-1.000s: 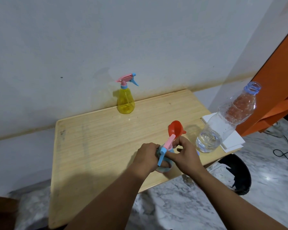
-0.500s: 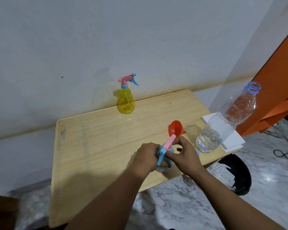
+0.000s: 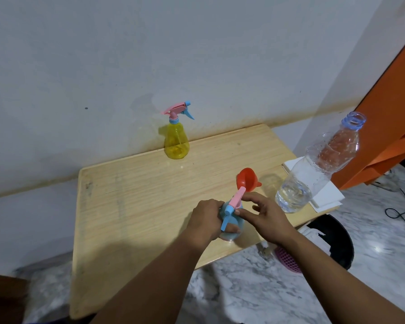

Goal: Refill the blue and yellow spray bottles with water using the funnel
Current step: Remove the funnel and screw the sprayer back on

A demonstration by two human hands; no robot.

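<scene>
The left hand [image 3: 205, 217] is wrapping its grip round the body of the blue spray bottle [image 3: 230, 224], fingers curled about its near side and holding it upright on the wooden worktop [image 3: 136, 197]. The right hand [image 3: 265, 215] is pinching the bottle's pink-and-blue trigger head [image 3: 234, 203] at the neck, thumb and forefinger closed on it while the other fingers are curling loosely.

The blue spray bottle is standing near the worktop's front edge, toward its right side. Just behind the blue spray bottle, the red funnel [image 3: 246, 180] is lying on its side, its mouth facing the camera. To the right of the blue spray bottle, a clear plastic water bottle [image 3: 313, 169] with no cap is standing at the worktop's right edge, holding water in its lower part; white paper [image 3: 327, 195] is lying beneath and behind it. Well behind the blue spray bottle, the yellow spray bottle [image 3: 176, 141] is standing upright by the wall [image 3: 197, 54], its trigger head fitted. Below and right of the blue spray bottle, a black bin [image 3: 337, 239] is sitting on the marble floor [image 3: 372, 265].
</scene>
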